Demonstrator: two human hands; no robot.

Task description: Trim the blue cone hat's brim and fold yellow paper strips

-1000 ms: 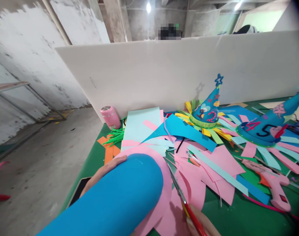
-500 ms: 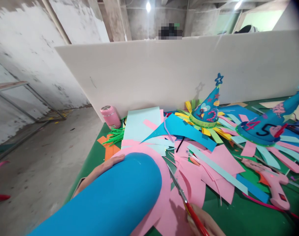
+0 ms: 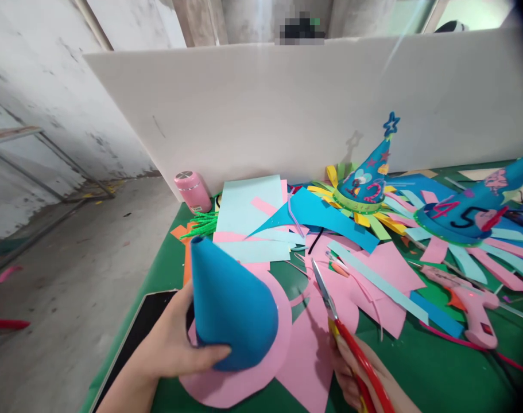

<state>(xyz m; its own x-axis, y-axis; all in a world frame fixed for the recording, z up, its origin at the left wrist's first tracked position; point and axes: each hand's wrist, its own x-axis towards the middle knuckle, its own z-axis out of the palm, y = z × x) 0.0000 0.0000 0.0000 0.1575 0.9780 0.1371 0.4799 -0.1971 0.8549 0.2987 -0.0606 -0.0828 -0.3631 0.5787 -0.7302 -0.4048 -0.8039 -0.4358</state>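
Observation:
My left hand (image 3: pixel 179 338) is wrapped round a blue paper cone (image 3: pixel 231 310), its thumb across the lower front. The cone's narrow end points up and to the left. Around its wide base spreads a round pink paper brim (image 3: pixel 281 344). In my right hand (image 3: pixel 347 373) are scissors (image 3: pixel 336 315) with red and yellow handles; their blades look closed and point away from me, a little right of the brim. Pink paper scraps (image 3: pixel 308 355) lie beneath the scissors and beside the brim.
Two decorated blue party hats (image 3: pixel 364 178) (image 3: pixel 463 218) stand at the back right. A pink glue gun (image 3: pixel 468 304) lies at the right. Behind the pale blue sheets (image 3: pixel 250 201) and green pipe cleaners (image 3: pixel 201 222), a white board (image 3: pixel 265 115) rises. A pink canister (image 3: pixel 193 192) stands at the back left.
The cone has swung from lying toward me to standing with its tip up. My left hand has come round to its near side. The scissors have shifted slightly right, away from the brim.

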